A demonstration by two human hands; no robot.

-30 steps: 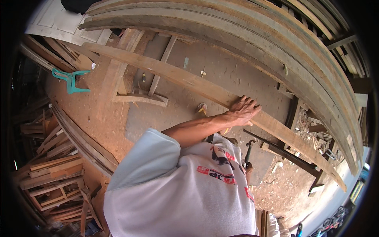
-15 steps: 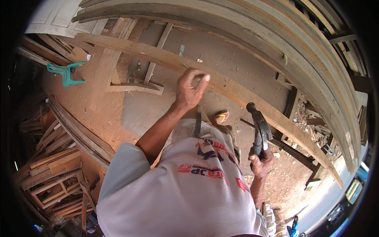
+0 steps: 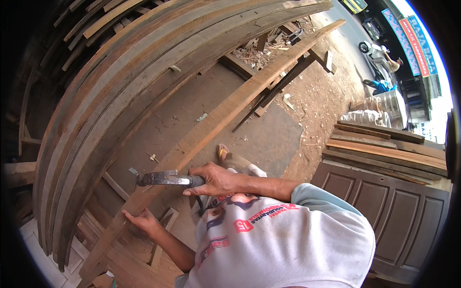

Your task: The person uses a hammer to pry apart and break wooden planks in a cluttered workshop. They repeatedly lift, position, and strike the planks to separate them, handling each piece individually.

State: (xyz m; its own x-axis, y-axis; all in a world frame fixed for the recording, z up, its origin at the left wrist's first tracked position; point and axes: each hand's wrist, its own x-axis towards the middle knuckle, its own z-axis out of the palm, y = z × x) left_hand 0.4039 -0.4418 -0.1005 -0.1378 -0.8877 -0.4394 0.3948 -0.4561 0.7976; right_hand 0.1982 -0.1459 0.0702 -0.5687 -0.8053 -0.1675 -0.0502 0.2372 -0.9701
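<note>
My right hand [image 3: 211, 179] is wrapped around the dark grip of a claw hammer [image 3: 161, 178]. The hammer lies nearly level over a long brown wooden plank [image 3: 230, 113], its head toward the left. Whether the head touches the wood, I cannot tell. Lower left, my left hand [image 3: 143, 222] grips the near edge of the same plank, thumb over it, the other fingers partly hidden. The plank runs slantwise from lower left to upper right.
Long curved boards [image 3: 120, 91] arc across the left and top. Wood scraps [image 3: 269, 50] lie beyond the plank. At right, stacked planks [image 3: 384, 149] rest above a brown panelled door [image 3: 379, 206]. A parked motorbike [image 3: 379, 67] stands near the road.
The view has swung round to the right. My left hand, earlier raised with curled fingers, is now on the plank. The hammer, still in my right hand, has come over the plank.
</note>
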